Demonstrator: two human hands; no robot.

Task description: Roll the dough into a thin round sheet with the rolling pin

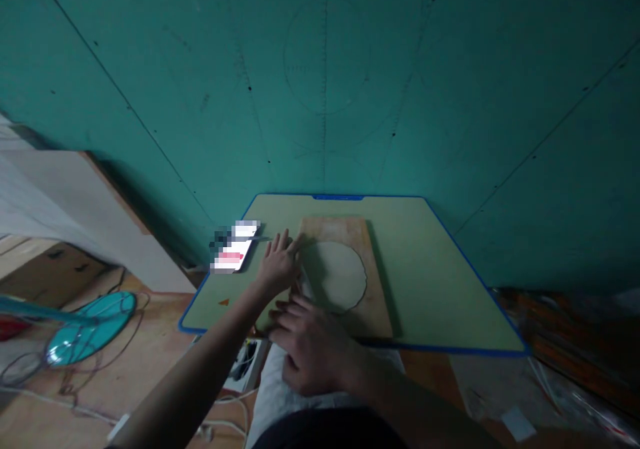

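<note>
A flat, roughly round sheet of dough (337, 276) lies on a wooden board (375, 312), its right edge wavy. My left hand (280, 266) is at the board's left side, fingers stretched out and spread, thumb toward the dough. Nearer to me, my right hand (315, 342) lies over the board's front left corner. Its fingers point left and stand apart. The dough's left edge is partly covered by both hands, and what lies beneath the palms is hidden. Left of my left hand is a phone (237, 249) with a lit screen.
The board rests on a pale table (440, 289) with a blue rim. A small orange triangle (224, 302) shows on the tabletop. Behind stands a green wall (325, 89). A turquoise round base (93, 329) and cables (65, 402) lie on the floor at left.
</note>
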